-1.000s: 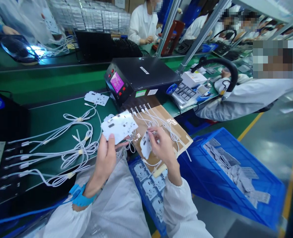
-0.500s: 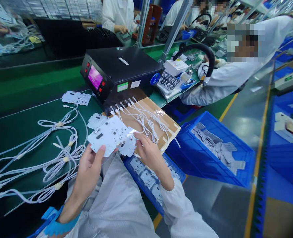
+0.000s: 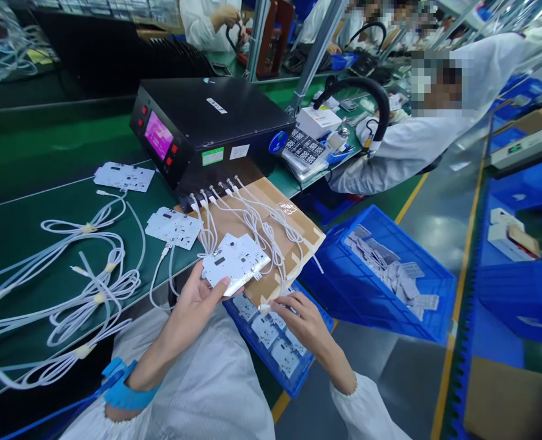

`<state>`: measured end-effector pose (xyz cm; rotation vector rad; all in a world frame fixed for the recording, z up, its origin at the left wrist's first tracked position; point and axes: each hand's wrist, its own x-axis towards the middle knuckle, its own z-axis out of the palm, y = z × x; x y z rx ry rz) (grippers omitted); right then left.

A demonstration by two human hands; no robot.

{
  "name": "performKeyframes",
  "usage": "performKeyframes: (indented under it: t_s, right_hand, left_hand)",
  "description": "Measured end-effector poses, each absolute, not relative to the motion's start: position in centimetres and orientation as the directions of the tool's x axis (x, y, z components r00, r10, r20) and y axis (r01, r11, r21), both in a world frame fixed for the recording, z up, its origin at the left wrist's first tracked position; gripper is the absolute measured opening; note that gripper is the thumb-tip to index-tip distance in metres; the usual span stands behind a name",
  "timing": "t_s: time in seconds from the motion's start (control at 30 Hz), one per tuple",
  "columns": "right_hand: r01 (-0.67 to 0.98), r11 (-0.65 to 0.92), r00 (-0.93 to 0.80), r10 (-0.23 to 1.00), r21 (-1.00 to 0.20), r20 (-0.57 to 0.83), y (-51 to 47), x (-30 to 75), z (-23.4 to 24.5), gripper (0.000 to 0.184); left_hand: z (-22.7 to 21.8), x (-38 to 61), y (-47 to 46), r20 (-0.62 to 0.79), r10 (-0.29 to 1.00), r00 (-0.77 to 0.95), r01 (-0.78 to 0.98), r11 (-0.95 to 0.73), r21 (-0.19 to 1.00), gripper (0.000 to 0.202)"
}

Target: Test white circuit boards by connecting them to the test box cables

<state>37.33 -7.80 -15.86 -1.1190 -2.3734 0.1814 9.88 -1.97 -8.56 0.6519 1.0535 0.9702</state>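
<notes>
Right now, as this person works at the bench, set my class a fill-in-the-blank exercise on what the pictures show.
The left hand holds a white circuit board over a sheet of ____.
A ____ wrist strap circles the left wrist.
The screen on the black unit glows ____.

Missing words: cardboard; blue; pink.
</notes>
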Motion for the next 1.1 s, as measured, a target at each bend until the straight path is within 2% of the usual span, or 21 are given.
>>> performKeyframes:
  t_s: [0.07, 0.17, 0.27, 0.4, 0.53, 0.9, 1.1]
  right_hand:
    - [0.616, 0.567, -0.409, 0.824, -0.547, 0.393, -7.2, 36.9, -15.6, 0.033]
    - [0.404, 0.319, -0.155, 0.947, -0.857, 0.280, -6.6, 35.0, -15.3, 0.022]
    - [0.252, 0.183, 0.025, 0.980, -0.950, 0.196, -6.4, 32.4, -15.3, 0.015]
    - [0.214, 0.195, 0.185, 0.954, -0.957, 0.235, -6.3, 30.3, -15.6, 0.013]
    - [0.356, 0.248, 0.185, 0.926, -0.901, 0.328, -6.1, 30.2, -15.7, 0.014]
    - [0.485, 0.309, 0.155, 0.890, -0.818, 0.429, -5.7, 30.2, -15.6, 0.024]
    - [0.628, 0.322, 0.175, 0.828, -0.709, 0.532, -5.8, 29.5, -15.0, 0.024]
  left_hand:
    - [-8.8, 10.2, -1.8, -0.413, 0.897, 0.157, -0.373, 0.441, 0.816, 0.086]
    - [-9.2, 10.5, -1.6, -0.436, 0.891, 0.126, -0.399, 0.448, 0.800, 0.084]
    - [-9.6, 10.7, -1.6, -0.466, 0.878, 0.112, -0.394, 0.470, 0.790, 0.090]
    - [-9.6, 10.9, -1.6, -0.458, 0.882, 0.108, -0.384, 0.462, 0.800, 0.103]
    - [-9.5, 10.8, -1.7, -0.444, 0.888, 0.117, -0.360, 0.454, 0.815, 0.108]
    - [-9.9, 10.6, -1.9, -0.354, 0.935, 0.038, -0.175, 0.355, 0.918, 0.089]
    - [-10.7, 10.9, -2.1, -0.293, 0.956, 0.013, -0.089, 0.293, 0.952, 0.085]
